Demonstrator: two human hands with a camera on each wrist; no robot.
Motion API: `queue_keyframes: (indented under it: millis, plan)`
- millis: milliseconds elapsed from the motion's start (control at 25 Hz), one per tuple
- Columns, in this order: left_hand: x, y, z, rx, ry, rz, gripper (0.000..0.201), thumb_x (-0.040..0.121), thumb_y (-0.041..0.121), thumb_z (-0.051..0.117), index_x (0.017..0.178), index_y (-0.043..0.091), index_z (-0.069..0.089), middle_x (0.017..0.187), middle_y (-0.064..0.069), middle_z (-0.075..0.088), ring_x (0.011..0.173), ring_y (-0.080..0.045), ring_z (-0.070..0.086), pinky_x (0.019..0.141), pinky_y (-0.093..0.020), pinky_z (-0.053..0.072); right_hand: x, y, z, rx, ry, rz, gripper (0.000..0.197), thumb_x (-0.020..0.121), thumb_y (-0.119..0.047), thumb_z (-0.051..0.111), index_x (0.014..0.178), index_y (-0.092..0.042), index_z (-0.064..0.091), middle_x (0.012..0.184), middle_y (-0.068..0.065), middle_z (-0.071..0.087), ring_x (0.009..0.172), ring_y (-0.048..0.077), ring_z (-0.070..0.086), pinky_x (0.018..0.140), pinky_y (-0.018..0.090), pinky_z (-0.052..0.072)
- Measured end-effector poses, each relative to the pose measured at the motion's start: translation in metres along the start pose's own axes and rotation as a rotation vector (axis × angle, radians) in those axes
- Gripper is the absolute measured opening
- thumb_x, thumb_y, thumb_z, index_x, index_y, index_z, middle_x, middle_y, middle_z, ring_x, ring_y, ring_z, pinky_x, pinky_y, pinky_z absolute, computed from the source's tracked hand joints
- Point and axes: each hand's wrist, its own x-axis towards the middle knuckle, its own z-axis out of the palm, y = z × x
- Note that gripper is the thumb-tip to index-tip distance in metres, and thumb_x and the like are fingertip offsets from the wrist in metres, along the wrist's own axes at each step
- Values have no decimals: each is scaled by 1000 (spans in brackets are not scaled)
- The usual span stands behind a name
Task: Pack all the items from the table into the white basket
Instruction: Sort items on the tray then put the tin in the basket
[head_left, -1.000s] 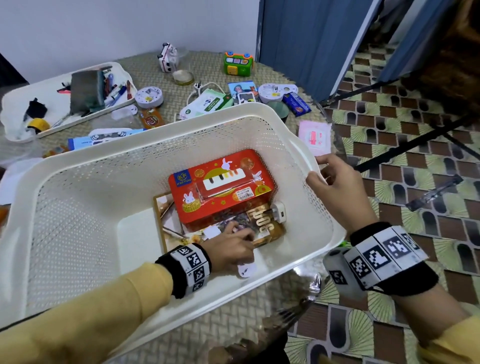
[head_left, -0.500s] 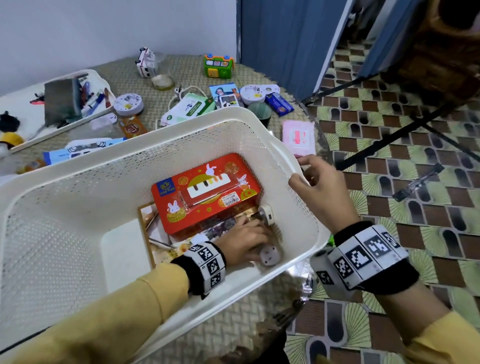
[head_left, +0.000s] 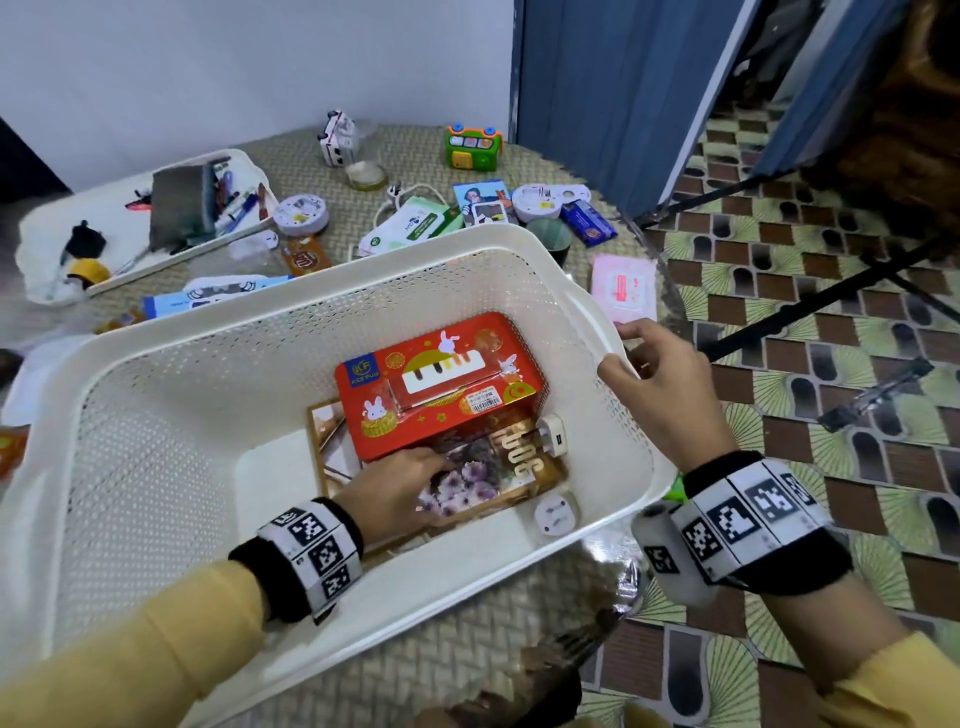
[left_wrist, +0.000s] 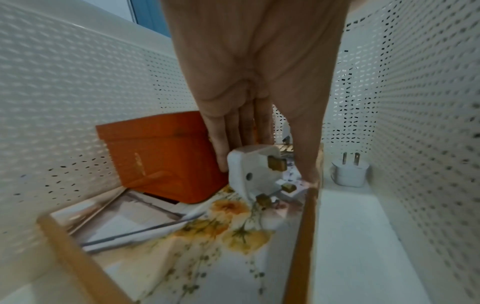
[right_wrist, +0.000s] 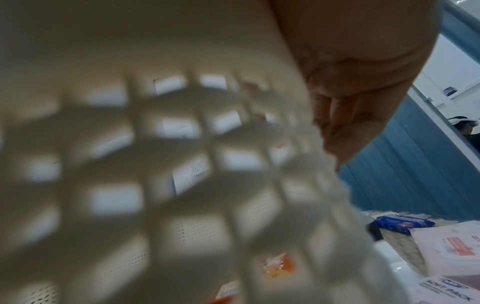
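Observation:
The white basket (head_left: 322, 291) stands tilted on the woven table. Inside lie a red piano box (head_left: 441, 374) on a flowered book (head_left: 498, 478), a white USB charger (head_left: 550, 435) and a round two-pin adapter (head_left: 557, 514) in the front right corner. My left hand (head_left: 400, 488) is low in the basket over the book. In the left wrist view its fingers (left_wrist: 233, 131) and thumb pinch a white three-pin plug (left_wrist: 255, 170) beside the red box (left_wrist: 161, 156); the adapter (left_wrist: 349, 171) stands apart to the right. My right hand (head_left: 660, 384) grips the basket's right rim.
Loose items lie behind the basket: a pink pack (head_left: 623, 288), a green wipes pack (head_left: 410, 228), a blue pack (head_left: 587, 223), a dark cup (head_left: 548, 236), a green toy camera (head_left: 472, 148). A white tray (head_left: 104, 228) of pens sits far left. Tiled floor (head_left: 831, 364) lies right.
My left hand has left the round adapter in the front right corner and drawn back left toward the red box. The right hand stays on the rim.

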Motion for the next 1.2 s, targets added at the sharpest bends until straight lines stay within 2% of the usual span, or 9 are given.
queue_keyframes:
  millis: [160,280,480,600,680,840,1000,1080,1200]
  plan:
    - [-6,-15,-3,-114,-80,31,67,77,23,77,136,14,46,132,-2,51,120,-13,47,93,-12,33,1,2,1,5,-15,-3,24,81,-27,59,104,-22,61,78,5,64,68,22,54,64,32,44]
    - [-6,-19,-5,-120,-83,21,55,77,23,78,127,12,57,126,-2,57,114,-13,52,85,-7,33,2,4,2,6,-14,-14,25,80,-27,59,105,-21,61,78,5,63,65,20,52,62,31,43]
    - [4,2,-6,-149,-37,40,32,86,19,67,117,11,63,118,-2,62,107,-14,56,87,-17,42,3,4,3,21,-15,6,26,79,-30,58,105,-24,61,82,4,64,69,21,56,65,34,48]
    - [17,17,-8,-173,24,140,30,87,20,67,116,12,66,121,0,62,111,-12,55,95,-22,42,3,4,2,34,-15,12,26,79,-30,57,105,-24,61,82,4,64,71,22,57,67,38,51]
    - [30,30,-8,-263,68,219,27,87,13,66,114,11,68,117,-1,61,105,-9,54,94,-24,45,3,4,3,36,-16,12,28,78,-32,57,105,-24,60,82,4,64,73,23,58,68,39,53]
    - [63,60,-2,-340,69,378,30,82,7,69,112,5,66,115,-9,61,107,-16,53,94,-18,38,2,3,4,45,13,29,26,78,-32,58,102,-24,61,76,1,62,69,21,52,69,40,51]
    - [86,79,13,-287,-4,367,38,81,9,68,119,5,60,123,-12,57,116,-22,49,100,-27,37,1,2,4,52,11,36,25,76,-33,56,99,-24,60,73,0,63,61,17,49,65,40,50]
    - [90,82,22,-284,-40,376,39,80,5,68,118,5,62,123,-11,56,116,-21,49,98,-19,33,0,1,4,59,14,46,29,73,-37,53,98,-25,61,72,0,62,60,16,49,65,41,50]
    - [89,80,33,-319,-1,346,41,80,2,66,120,7,61,123,-4,44,111,-11,41,93,-7,24,0,0,4,44,27,55,32,72,-38,53,100,-26,61,70,-2,61,60,17,50,65,42,52]
